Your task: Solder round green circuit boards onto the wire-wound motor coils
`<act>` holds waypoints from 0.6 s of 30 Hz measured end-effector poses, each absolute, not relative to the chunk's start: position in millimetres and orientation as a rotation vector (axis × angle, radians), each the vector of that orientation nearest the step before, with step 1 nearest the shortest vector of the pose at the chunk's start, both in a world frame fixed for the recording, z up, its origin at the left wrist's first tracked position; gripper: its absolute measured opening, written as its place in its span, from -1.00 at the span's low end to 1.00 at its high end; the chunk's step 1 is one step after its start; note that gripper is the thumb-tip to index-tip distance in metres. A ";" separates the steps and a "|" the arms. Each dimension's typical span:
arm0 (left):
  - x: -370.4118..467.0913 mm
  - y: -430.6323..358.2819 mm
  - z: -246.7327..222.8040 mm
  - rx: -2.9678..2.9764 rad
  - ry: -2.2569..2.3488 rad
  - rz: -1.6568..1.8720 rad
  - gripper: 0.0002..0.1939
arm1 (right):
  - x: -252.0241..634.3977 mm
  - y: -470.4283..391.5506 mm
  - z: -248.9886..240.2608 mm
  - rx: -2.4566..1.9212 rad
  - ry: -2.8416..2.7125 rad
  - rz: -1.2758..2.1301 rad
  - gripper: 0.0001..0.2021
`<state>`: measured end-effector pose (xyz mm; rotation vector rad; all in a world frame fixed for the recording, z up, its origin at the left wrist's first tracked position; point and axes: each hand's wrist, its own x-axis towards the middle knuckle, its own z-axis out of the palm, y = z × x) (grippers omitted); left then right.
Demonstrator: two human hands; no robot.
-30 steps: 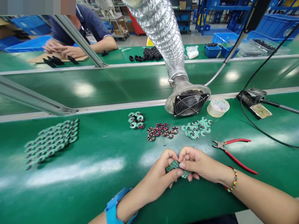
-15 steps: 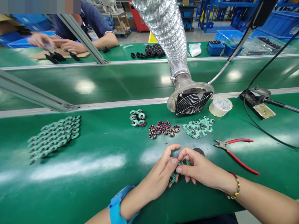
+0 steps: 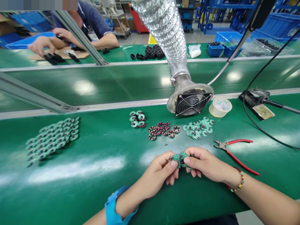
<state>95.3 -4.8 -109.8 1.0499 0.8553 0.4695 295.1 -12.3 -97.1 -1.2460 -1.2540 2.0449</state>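
Observation:
My left hand [image 3: 161, 168] pinches a small round green circuit board [image 3: 175, 158] between thumb and fingers. Another green circuit board with dark parts [image 3: 182, 160] is in the grip of my right hand [image 3: 202, 162], and the two pieces meet edge to edge just above the bench. Fingers cover much of both, so what lies under the boards cannot be made out. Beyond my hands lie several copper-wound rings [image 3: 165, 132] and a loose heap of green round boards [image 3: 196, 128]. Red-handled side cutters [image 3: 234, 150] rest to the right of my right hand.
Rows of green-topped rings [image 3: 52, 139] lie at left, with a small cluster [image 3: 137, 119] mid-bench. A fume extractor hood [image 3: 192, 103] hangs over the back. A tape roll [image 3: 220, 108] and soldering iron stand [image 3: 256, 101] are right. Across the divider, a person handles black parts.
My hands have drawn slightly apart, and the boards between them have come up into plain view, side by side. The left fingers have closed in. Across the divider, the person's hands have shifted.

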 end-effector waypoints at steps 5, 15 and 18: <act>91.3 -8.1 -109.7 0.969 0.706 0.498 -0.49 | 295.6 -15.0 -105.2 -0.999 -1.185 2.115 -0.54; 93.1 -14.1 -124.5 0.695 0.443 0.581 -0.60 | 287.0 -21.0 -110.5 -0.724 -0.948 2.253 -0.50; 92.6 -13.5 -121.7 0.713 0.462 0.608 -0.64 | 290.7 -19.1 -107.1 -0.738 -0.913 2.219 -0.53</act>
